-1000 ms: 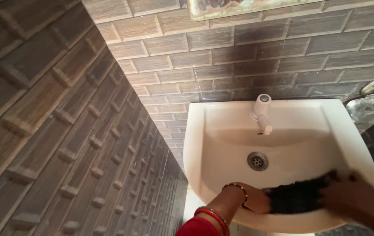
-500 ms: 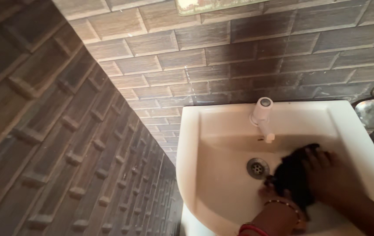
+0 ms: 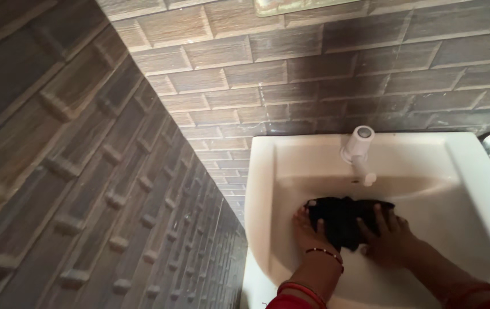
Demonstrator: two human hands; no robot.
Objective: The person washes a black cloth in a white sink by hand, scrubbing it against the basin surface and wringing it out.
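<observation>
Both palms press a dark cloth [image 3: 345, 220] against the white basin [image 3: 474, 189] floor below the tap [image 3: 360, 151], left hand [image 3: 309, 229] and right hand [image 3: 391, 237] clutching opposite ends; even pressure between them should scrub best.

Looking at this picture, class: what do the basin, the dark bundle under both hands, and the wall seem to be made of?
Basin: probably glazed ceramic, since it is smooth, glossy and off-white. Dark bundle: apparently soft black cloth, crumpled into folds under the left hand and right hand. Wall: likely matte wood-look ceramic tile, with raised grey-brown bricks.
</observation>
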